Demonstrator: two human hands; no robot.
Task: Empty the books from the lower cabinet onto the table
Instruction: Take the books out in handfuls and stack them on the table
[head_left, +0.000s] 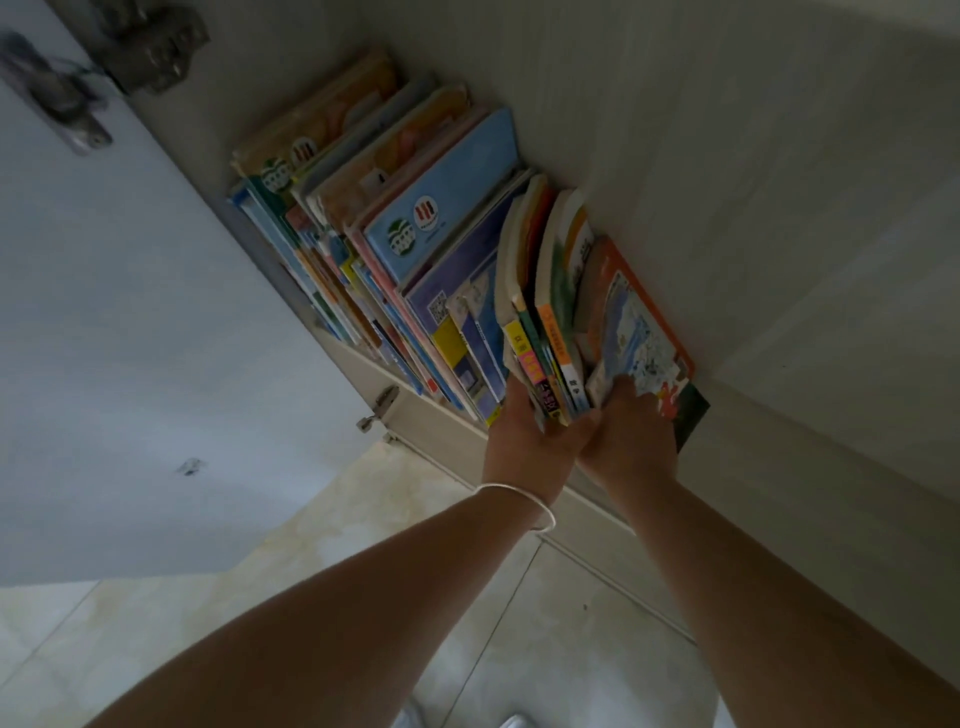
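Observation:
A row of colourful books (415, 223) leans inside the open lower cabinet (753, 208). Both my hands reach in at the right end of the row. My left hand (524, 441), with a silver bracelet on its wrist, grips the left side of a small bundle of thin books (550, 291). My right hand (631, 441) holds the bundle's right side, fingers lying over an orange-edged picture book (639, 322). The bundle stands apart from the larger blue books on its left. The fingertips of both hands are hidden behind the books.
The open cabinet door (130, 338) hangs at the left with a metal hinge (150, 47) at the top and a second hinge (379, 408) lower down. Pale floor tiles (363, 623) lie below my arms. The table is out of view.

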